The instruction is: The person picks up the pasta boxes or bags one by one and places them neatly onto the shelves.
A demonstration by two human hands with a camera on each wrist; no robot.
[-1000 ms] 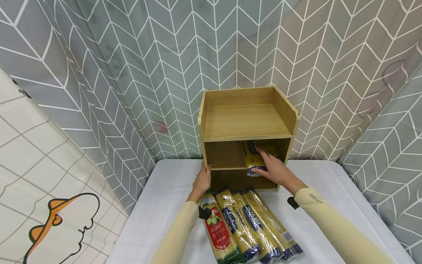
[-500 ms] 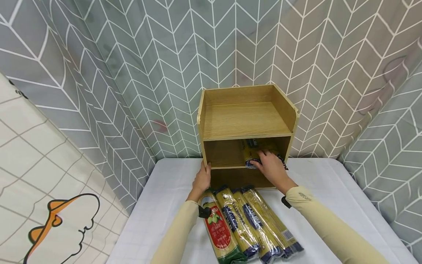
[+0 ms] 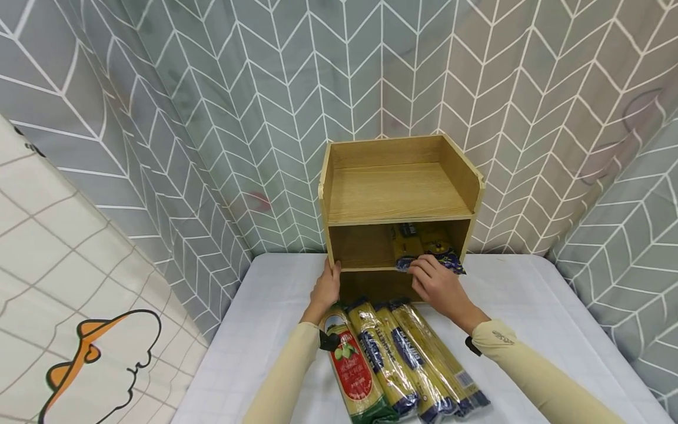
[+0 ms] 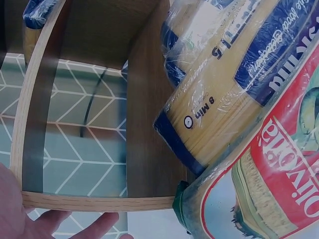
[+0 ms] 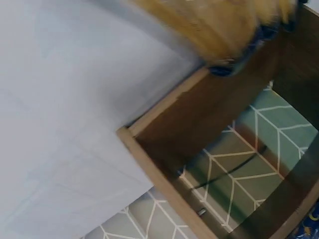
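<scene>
A small wooden shelf stands on the white table. My left hand grips its left side panel; in the left wrist view the palm and fingers lie around the panel's edge. Packs of spaghetti lie in the right part of the middle compartment, their blue ends facing out. My right hand is at these ends with bent fingers, the fingertips close to or touching the wrapping; exact contact is hidden. The right wrist view is blurred and does not show that hand.
On the table before the shelf lie a red-labelled pasta pack with green ends and several yellow and blue spaghetti packs, side by side. The lower compartment sits behind them. A patterned curtain hangs close behind the shelf.
My right hand first pushed the spaghetti pack deeper into the middle compartment, then drew back towards the front edge with its fingers more bent. My left hand stayed on the side panel.
</scene>
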